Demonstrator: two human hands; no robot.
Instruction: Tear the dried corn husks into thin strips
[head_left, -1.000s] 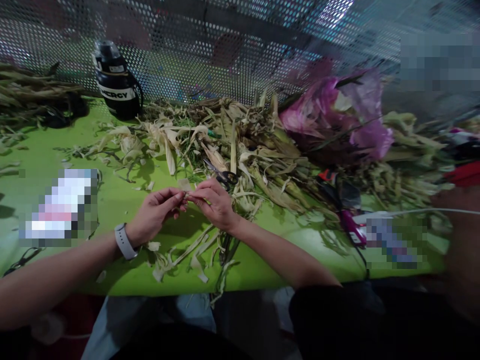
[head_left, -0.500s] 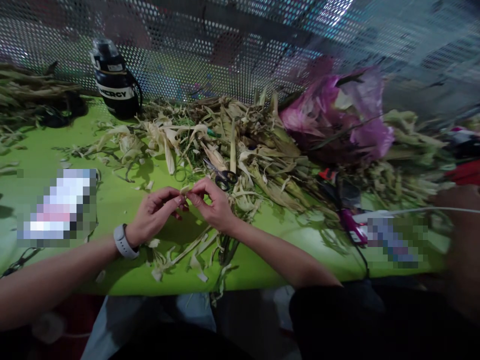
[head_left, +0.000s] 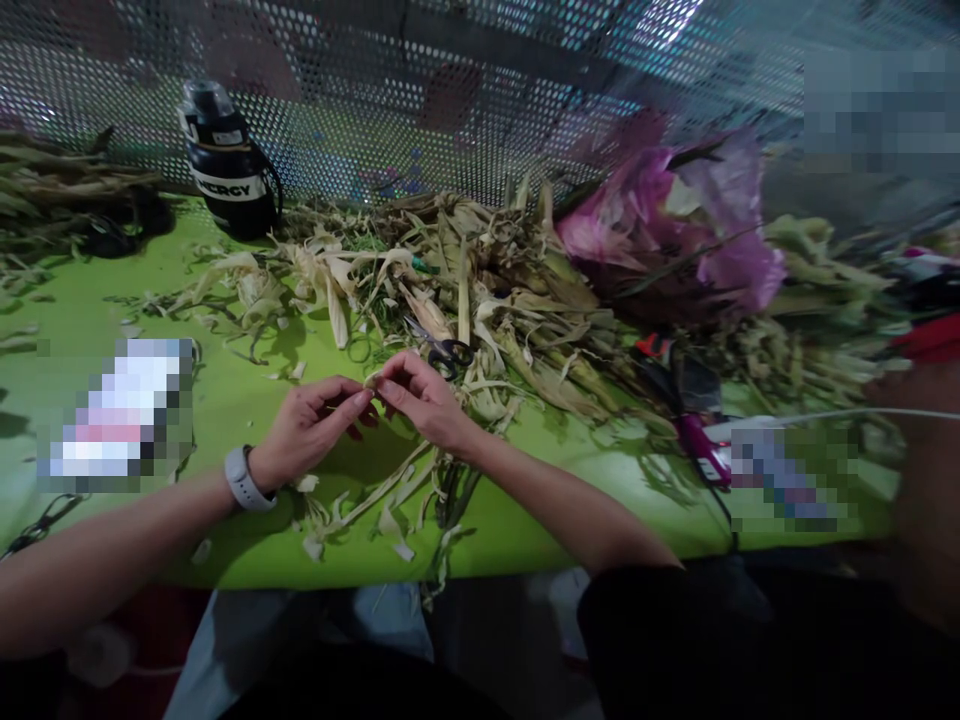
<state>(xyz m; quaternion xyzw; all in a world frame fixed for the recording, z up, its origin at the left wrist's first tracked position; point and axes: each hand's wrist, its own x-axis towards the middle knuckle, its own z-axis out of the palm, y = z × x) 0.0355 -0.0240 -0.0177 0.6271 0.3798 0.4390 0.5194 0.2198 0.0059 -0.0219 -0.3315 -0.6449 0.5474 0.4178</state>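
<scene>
My left hand (head_left: 311, 425), with a pale watch on its wrist, pinches a small pale piece of corn husk (head_left: 372, 380) between thumb and fingers. From the other side my right hand (head_left: 424, 400) grips the same piece, the fingertips of both hands almost touching. Most of the piece is hidden by the fingers. Just beyond my right hand lie dark-handled scissors (head_left: 450, 355), partly on the heap of dry corn husks (head_left: 480, 265). Below my hands, husk strips and scraps (head_left: 382, 505) are scattered on the green tabletop (head_left: 247, 555).
A black bottle (head_left: 232, 180) stands at the back left, before a perforated metal screen (head_left: 337, 100). At left lies a blurred-out phone (head_left: 120, 410). A pink plastic bag (head_left: 660, 230) sits at back right, near a magenta device (head_left: 703, 450) with a cable. Another person's arm (head_left: 926, 480) is at far right.
The pale husk piece sits slightly differently between my fingertips, and less of it shows. My right fingers have shifted a little around it. My left hand is nearly still.
</scene>
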